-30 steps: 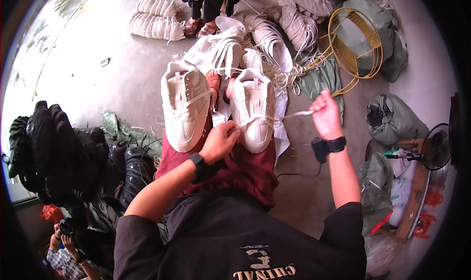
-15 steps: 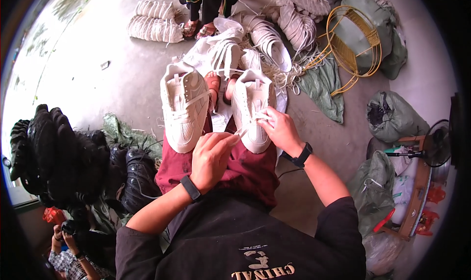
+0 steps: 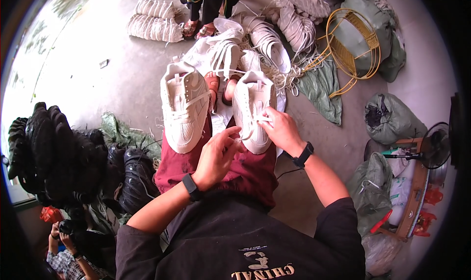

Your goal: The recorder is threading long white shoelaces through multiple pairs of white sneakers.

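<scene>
Two white sneakers rest on my maroon-trousered thighs, toes toward me. The left sneaker has a lace lying across its front. Over the right sneaker both my hands are at work. My right hand is closed, thumb and forefinger pinching a white shoelace beside the tongue. Lower down, at the toe, my left hand is curled with the lace running to its fingertips. Its grip is loose and partly hidden.
Piled white shoe parts lie beyond my knees, near another person's feet. Bundled black shoe parts stand at left. A yellow metal-framed chair, green sacks and a fan are at right. Another person's hands show lower left.
My left hand's fingers have spread a little and shifted slightly, and the lace near them now curves slackly over the toe. My right hand keeps its pinch in nearly the same place.
</scene>
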Tool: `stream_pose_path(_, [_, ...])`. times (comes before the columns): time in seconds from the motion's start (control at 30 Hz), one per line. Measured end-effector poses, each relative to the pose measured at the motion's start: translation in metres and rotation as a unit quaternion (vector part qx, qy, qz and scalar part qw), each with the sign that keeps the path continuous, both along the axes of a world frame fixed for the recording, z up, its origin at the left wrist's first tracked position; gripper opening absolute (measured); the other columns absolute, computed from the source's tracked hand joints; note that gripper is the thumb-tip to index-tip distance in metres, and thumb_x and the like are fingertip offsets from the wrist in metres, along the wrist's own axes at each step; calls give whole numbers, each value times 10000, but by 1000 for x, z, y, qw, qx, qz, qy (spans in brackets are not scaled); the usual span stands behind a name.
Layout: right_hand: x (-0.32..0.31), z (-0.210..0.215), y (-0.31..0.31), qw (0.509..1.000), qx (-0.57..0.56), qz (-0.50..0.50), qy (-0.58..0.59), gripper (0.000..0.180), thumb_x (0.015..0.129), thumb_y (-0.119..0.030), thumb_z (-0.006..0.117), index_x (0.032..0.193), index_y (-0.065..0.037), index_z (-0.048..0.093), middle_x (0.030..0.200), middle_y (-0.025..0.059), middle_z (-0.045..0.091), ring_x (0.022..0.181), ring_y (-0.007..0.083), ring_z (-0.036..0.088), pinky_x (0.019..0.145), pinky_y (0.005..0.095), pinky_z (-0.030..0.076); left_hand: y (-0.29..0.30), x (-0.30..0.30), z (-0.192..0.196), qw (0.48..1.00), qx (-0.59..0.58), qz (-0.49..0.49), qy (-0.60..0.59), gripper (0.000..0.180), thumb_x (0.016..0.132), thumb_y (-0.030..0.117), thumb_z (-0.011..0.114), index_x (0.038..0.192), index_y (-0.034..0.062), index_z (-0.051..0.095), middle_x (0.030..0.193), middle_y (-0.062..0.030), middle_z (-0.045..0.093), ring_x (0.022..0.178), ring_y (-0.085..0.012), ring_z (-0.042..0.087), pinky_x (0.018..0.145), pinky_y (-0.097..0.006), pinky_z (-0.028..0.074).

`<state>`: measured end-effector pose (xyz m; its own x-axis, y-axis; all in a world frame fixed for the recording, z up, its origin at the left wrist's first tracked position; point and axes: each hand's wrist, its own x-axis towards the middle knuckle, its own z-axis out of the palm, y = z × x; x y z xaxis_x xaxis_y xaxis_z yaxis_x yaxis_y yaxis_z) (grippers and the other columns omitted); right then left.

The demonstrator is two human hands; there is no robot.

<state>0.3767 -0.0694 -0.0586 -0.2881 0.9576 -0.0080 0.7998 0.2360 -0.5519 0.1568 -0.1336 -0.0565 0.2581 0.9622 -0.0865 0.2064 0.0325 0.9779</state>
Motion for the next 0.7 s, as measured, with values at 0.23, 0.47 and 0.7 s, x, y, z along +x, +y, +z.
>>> stream_pose_path(0.23, [0, -2, 3, 998, 42, 25, -51, 166, 842, -113, 660, 940, -37, 550, 877, 136, 629, 819, 366, 635, 675, 459, 503, -2, -13, -28, 980, -123, -110, -113, 175, 946, 155, 609, 895, -12, 618, 734, -25, 632, 717, -67, 566, 655, -248, 456])
stream_pose_path(0.47, [-7, 6, 5, 994, 64, 43, -82, 181, 852, -106, 642, 984, -52, 531, 893, 120, 596, 820, 364, 627, 674, 461, 510, 3, -15, -23, 990, -54, -114, 55, 233, 870, 197, 709, 891, -13, 612, 705, -14, 591, 667, -72, 521, 608, -278, 437])
stream_pose_path(0.7, [-5, 7, 14, 996, 27, 37, -74, 200, 850, -121, 646, 996, -45, 531, 912, 143, 629, 838, 371, 628, 691, 464, 509, 6, -1, -23, 997, -17, 47, 65, 193, 838, 99, 686, 976, -9, 606, 665, -107, 555, 599, -152, 534, 588, -314, 448])
